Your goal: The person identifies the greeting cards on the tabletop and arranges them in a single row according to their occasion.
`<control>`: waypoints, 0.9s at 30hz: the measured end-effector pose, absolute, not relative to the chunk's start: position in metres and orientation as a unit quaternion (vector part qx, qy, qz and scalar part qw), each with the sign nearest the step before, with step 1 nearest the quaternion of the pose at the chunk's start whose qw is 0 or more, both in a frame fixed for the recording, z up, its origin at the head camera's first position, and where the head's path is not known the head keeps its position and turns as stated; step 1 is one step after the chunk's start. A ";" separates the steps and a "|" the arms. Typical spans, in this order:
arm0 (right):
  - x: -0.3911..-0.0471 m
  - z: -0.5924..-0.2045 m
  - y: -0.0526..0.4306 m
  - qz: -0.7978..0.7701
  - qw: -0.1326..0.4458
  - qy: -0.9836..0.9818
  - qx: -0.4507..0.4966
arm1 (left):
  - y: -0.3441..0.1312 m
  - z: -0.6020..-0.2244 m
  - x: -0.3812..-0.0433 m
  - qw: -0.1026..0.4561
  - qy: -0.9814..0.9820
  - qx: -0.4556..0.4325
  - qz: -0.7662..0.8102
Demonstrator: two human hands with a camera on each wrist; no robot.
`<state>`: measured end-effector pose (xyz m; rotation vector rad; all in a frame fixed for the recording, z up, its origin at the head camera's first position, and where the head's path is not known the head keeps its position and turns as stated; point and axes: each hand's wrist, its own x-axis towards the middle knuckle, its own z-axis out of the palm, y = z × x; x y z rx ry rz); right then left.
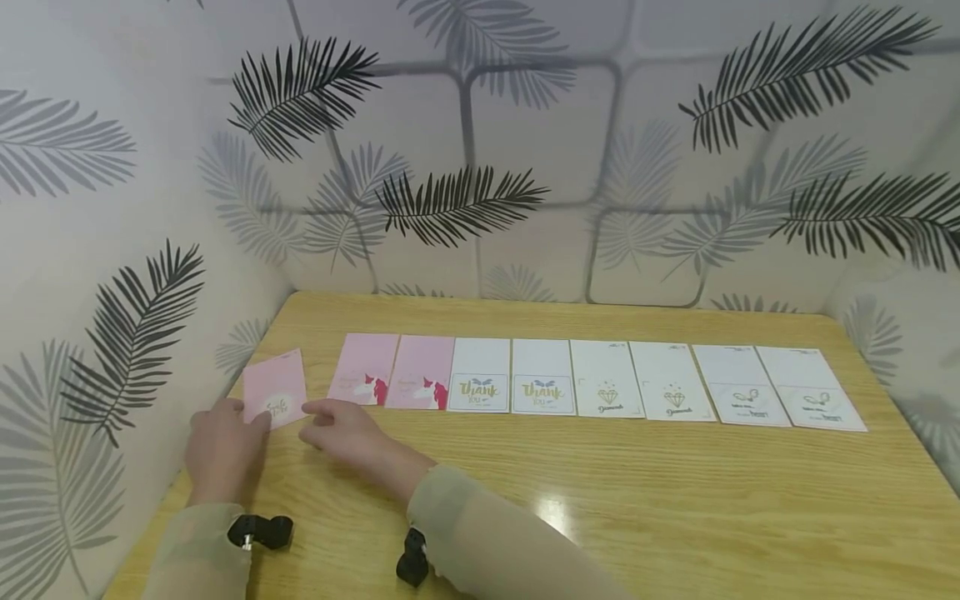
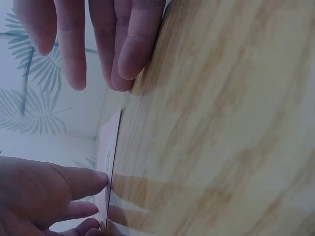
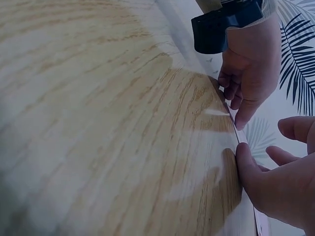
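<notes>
My left hand (image 1: 225,446) holds a pink card (image 1: 288,385) with pale lettering at the table's far left. Its thumb lies on the card's near part and its fingers are at the left edge. In the left wrist view the thumb of the left hand (image 2: 44,196) touches the card (image 2: 109,157), seen nearly edge-on. My right hand (image 1: 348,437) is beside the card's right side, fingers loosely bent, index fingertip close to the edge. In the right wrist view the right hand (image 3: 283,184) lies low along the tabletop, near the left hand (image 3: 253,73).
To the right, a row runs along the wooden table (image 1: 600,508): pink unicorn cards (image 1: 423,371), white "Thank you" cards (image 1: 480,375), diamond cards (image 1: 607,379) and heart-lettered cards (image 1: 813,387). A leaf-patterned wall (image 1: 540,258) borders the table at the back and left.
</notes>
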<state>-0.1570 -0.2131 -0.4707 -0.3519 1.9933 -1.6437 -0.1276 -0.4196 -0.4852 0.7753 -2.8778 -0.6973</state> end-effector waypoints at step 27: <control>-0.149 -0.471 -0.212 -0.672 0.299 0.669 -0.112 | -0.415 -0.472 -0.121 0.006 -0.921 0.259 -0.291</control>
